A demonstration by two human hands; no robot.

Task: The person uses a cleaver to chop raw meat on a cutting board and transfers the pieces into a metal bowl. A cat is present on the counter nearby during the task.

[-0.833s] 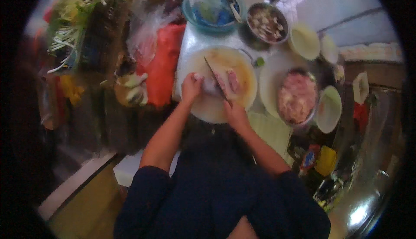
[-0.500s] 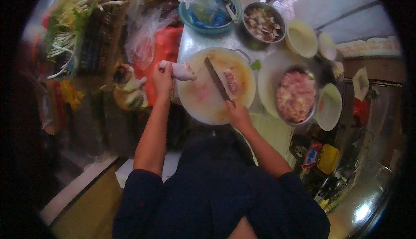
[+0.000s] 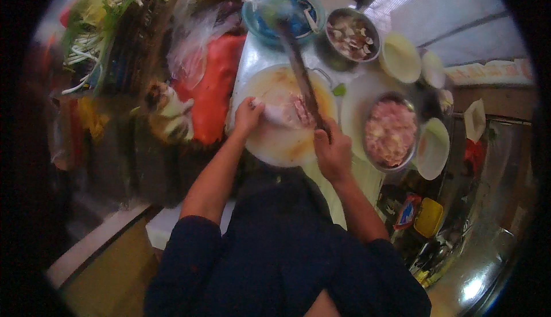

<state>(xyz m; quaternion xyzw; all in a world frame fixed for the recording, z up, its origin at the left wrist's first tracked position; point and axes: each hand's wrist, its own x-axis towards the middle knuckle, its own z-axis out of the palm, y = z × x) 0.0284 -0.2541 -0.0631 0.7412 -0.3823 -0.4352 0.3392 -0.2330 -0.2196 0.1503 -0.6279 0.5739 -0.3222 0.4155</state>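
Note:
My left hand (image 3: 248, 116) is closed on the thin end of a pale, skin-on chicken leg (image 3: 278, 113), whose thick part lies across the round cutting board (image 3: 275, 149). Close to the leg's right end is a small pink piece of meat (image 3: 301, 110). A long-bladed knife (image 3: 299, 70), smeared by motion, is gripped by its handle in my right hand (image 3: 333, 150). Its blade is lifted over the board, tip pointing away from me, and hides part of the board's right side.
Right of the board, a metal bowl (image 3: 414, 146) holds chopped pink meat (image 3: 391, 126). Another metal bowl (image 3: 377, 46) with pale pieces, a blue-green basin (image 3: 248, 25) and pale empty bowls (image 3: 400, 57) stand around. On the left are a red bag (image 3: 217, 81), a cat (image 3: 169, 113) and spring onions (image 3: 86, 55).
My left hand has brought the chicken leg rightward from the board's left edge onto the board. My right hand has raised the knife and swung it up, with its grip turned.

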